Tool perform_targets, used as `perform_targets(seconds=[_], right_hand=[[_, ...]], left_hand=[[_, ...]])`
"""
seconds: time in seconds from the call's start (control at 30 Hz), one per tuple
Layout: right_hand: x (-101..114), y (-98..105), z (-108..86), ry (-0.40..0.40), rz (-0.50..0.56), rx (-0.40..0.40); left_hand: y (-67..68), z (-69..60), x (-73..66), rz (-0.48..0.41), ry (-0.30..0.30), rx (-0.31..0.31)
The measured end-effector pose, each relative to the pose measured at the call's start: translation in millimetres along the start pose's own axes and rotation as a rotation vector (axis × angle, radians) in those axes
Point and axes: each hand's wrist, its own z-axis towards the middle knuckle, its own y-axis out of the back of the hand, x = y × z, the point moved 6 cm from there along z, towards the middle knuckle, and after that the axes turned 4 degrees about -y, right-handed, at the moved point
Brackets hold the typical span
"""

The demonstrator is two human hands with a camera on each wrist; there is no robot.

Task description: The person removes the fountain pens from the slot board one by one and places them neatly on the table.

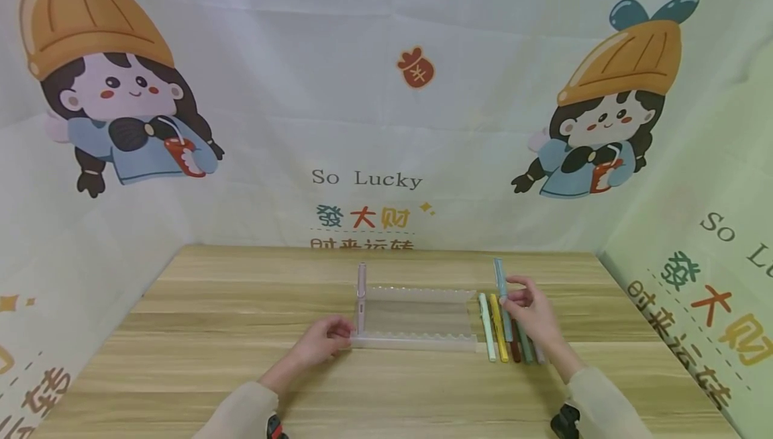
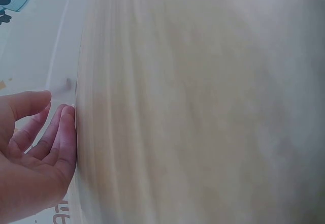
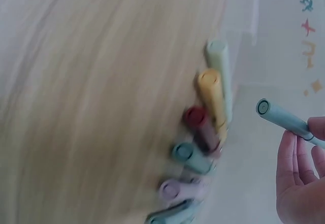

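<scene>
My right hand (image 1: 535, 315) pinches a light blue pen (image 1: 499, 280) between thumb and fingers, lifted above a row of pens. In the right wrist view, the end of the blue pen (image 3: 279, 116) points away from the fingertips. Below it lie a mint pen (image 1: 486, 327), a yellow pen (image 1: 498, 331), a dark red pen (image 3: 201, 127), a green pen (image 3: 191, 157) and a lilac pen (image 3: 179, 190). A clear rack (image 1: 417, 343) with scalloped edges holds one pale purple pen (image 1: 362, 298) at its left end. My left hand (image 1: 326, 341), fingers loosely bent, rests beside that end.
The wooden table (image 1: 241, 305) meets a printed cloth backdrop (image 1: 272, 123) at the back and sides. The loose pens lie just right of the rack. Another teal pen (image 3: 175, 214) shows at the bottom of the right wrist view.
</scene>
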Motion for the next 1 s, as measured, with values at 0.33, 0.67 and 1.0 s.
perform_targets(seconds=[0.33, 0.67, 1.0], right_hand=[[-17, 28, -1.8, -0.023, -0.045, -0.009], [-33, 53, -6.2, -0.075, -0.160, -0.024], [-48, 72, -10.2, -0.131, -0.210, -0.056]], left_hand=[[0.4, -0.1, 0.8, 0.001, 0.008, 0.004], [0.4, -0.3, 0.4, 0.001, 0.007, 0.002], [0.0, 0.6, 2.5, 0.002, 0.007, 0.001]])
